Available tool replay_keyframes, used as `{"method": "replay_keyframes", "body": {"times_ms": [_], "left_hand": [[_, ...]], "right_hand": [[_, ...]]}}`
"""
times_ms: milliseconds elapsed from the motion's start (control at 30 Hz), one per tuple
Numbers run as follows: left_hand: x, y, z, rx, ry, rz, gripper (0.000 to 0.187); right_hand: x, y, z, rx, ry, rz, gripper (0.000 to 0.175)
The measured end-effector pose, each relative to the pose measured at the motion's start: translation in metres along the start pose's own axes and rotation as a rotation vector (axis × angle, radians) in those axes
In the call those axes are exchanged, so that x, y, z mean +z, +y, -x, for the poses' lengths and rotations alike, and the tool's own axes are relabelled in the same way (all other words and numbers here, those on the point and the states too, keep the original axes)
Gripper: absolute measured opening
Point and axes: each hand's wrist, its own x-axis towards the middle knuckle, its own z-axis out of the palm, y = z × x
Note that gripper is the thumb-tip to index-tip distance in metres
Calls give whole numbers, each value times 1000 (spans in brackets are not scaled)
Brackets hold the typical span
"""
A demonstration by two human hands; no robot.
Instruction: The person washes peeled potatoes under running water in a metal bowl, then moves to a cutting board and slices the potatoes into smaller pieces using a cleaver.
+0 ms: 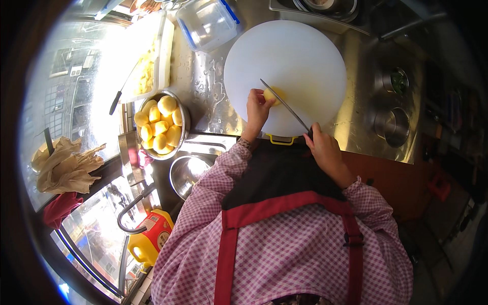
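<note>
On a round white cutting board [282,49] lies a peeled potato [269,97], partly hidden by a knife blade. My left hand [258,110] grips its left side with thumb and fingers. My right hand [325,149] is closed around the dark handle of a kitchen knife [286,107]. The blade slants up and left across the potato; whether it has cut in, I cannot tell. To the left, several more peeled potatoes [160,126] fill a round metal bowl [186,124].
Beyond the bowl stands a clear plastic tub [167,53] holding pale yellow pieces [146,72]. A blue-rimmed plastic container [207,26] sits behind the board's left side. Small metal cups [396,127] are at right. Near my left arm are a metal basin [187,173], a faucet [124,213] and a yellow jug [143,244].
</note>
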Motion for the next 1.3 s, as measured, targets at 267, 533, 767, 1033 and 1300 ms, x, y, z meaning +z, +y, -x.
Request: {"method": "replay_keyframes", "body": {"times_ms": [267,533,767,1033,1300], "left_hand": [[5,-4,1,29,-62,68,30],[12,26,9,427,-123,-272,32],[1,23,9,757,-253,-345,28],[-4,8,22,558,-57,-263,19],[5,10,22,606,-33,-261,17]], "right_hand": [[44,9,-47,-162,123,-77,26],[-12,22,-45,277,6,-793,20],[-22,59,-23,165,82,-484,23],[-41,52,-12,-74,-22,-224,26],[-56,51,-25,-188,-95,-104,25]]}}
